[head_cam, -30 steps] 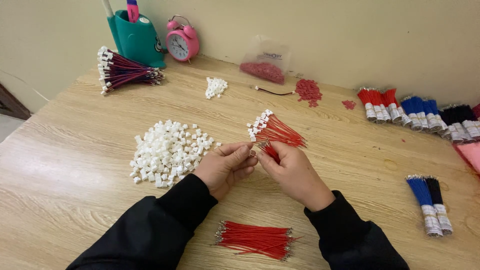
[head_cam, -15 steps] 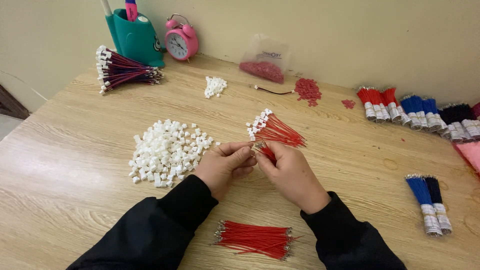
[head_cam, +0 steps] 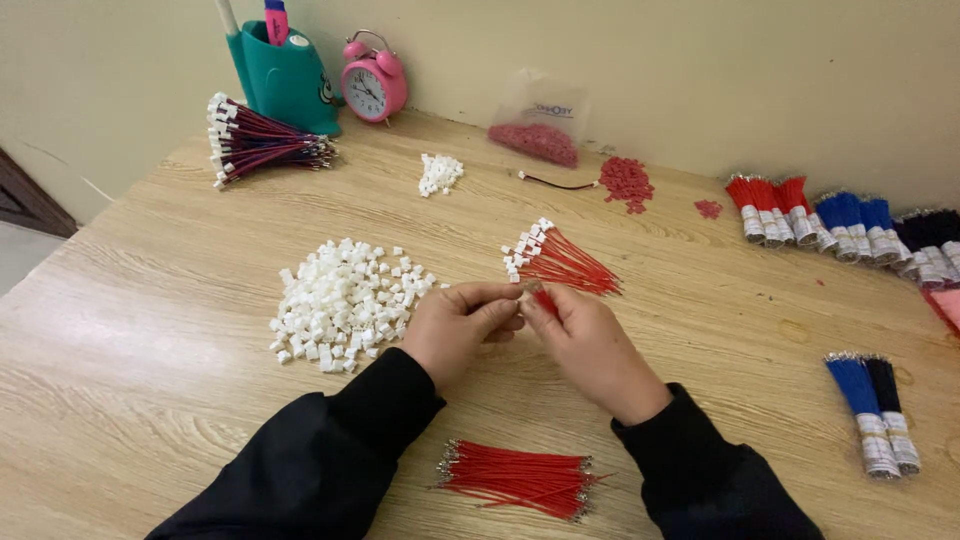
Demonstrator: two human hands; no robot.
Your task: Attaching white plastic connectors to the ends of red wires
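Red wire [head_cam: 541, 300] sits pinched between your two hands, just above the table [head_cam: 150, 330] and in front of the pile of white plastic plugs [head_cam: 343, 303]. Your right hand [head_cam: 590, 345] closes its thumb and fingers around the wire, and your left hand [head_cam: 462, 325] nips something small at the wire's tip with thumb and forefinger (too small to tell whether it is a plug). Compared with a second ago, almost nothing has shifted: both hands stay at the same spot, fingertips touching, only kneading slightly, so the fitting at the wire's end looks to be in progress, not finished.

Just beyond your fingers lies a fan of red wires with white plugs on them [head_cam: 555, 262]. Near your sleeves lies a bundle of bare red wires [head_cam: 520, 478]. Far left stand a teal cup [head_cam: 285, 80], a pink alarm clock [head_cam: 373, 88] and a bunch of dark wires [head_cam: 260, 145]. To the right lie red, blue and black wire bundles [head_cam: 850, 225].
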